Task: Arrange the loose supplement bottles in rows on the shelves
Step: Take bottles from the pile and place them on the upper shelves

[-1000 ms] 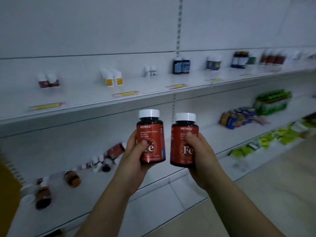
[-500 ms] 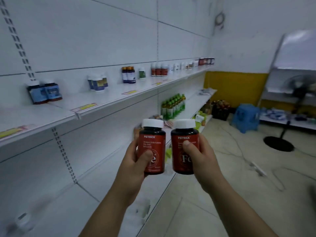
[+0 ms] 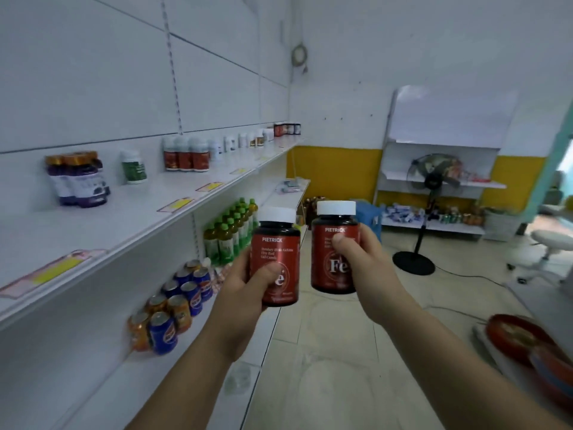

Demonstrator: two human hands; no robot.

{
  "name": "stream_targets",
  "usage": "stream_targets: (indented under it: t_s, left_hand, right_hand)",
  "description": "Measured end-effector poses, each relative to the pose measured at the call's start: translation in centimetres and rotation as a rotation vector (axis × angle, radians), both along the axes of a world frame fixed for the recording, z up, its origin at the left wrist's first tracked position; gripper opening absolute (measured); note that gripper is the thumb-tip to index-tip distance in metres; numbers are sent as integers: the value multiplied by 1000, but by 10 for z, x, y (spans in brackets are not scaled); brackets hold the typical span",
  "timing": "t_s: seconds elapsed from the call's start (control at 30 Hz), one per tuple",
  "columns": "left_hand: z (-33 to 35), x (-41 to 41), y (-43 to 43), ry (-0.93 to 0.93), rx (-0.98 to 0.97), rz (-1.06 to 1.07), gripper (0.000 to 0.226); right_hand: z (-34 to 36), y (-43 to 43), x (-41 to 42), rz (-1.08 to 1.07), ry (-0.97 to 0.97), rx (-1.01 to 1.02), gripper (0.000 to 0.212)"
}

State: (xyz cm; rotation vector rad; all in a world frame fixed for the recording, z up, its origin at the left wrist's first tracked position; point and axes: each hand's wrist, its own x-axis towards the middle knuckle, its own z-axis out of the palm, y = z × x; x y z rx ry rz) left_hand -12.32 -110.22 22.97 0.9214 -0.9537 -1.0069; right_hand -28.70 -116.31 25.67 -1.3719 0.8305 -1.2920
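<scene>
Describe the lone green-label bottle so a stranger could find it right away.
Look along the upper shelf on the left wall. Between the purple bottles and the red-label bottles stands the green-label bottle. Only it stands alone, green on white.

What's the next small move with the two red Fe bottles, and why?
Probably carry both toward the red-labelled row on the upper shelf. The left hand grips the left bottle, the right hand the right bottle, both upright, off any shelf; that row looks matching, with bare shelf in front.
</scene>
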Motion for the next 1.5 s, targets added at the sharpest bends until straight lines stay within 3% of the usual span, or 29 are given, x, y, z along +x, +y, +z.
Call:
stream_targets:
  t_s: [0.13,0.2,0.67,0.97,1.17,1.5]
  left_hand:
    - [6,-10,-93,42,13,-73,27]
    - [7,-18,-139,53,11,-94,30]
    - [42,-77,-460,-46,-40,-32,45]
    - [50,-48,-683,-7,-116,-53,17]
    - [66,-27,-831,-30,-114,-85,26]
    - [68,-16,-1040,-90,-86,-56,18]
  right_hand:
    - [1,-86,-8,-29,7,14,45]
    - [2,-131,-16,-25,1,13,47]
    - [46,-445,-75,20,52,-79,41]
    - [53,-661,-42,-1,86,-149,40]
    - [72,-804,-28,-41,116,-157,41]
    - [68,-1024,-24,-5,115,-160,40]
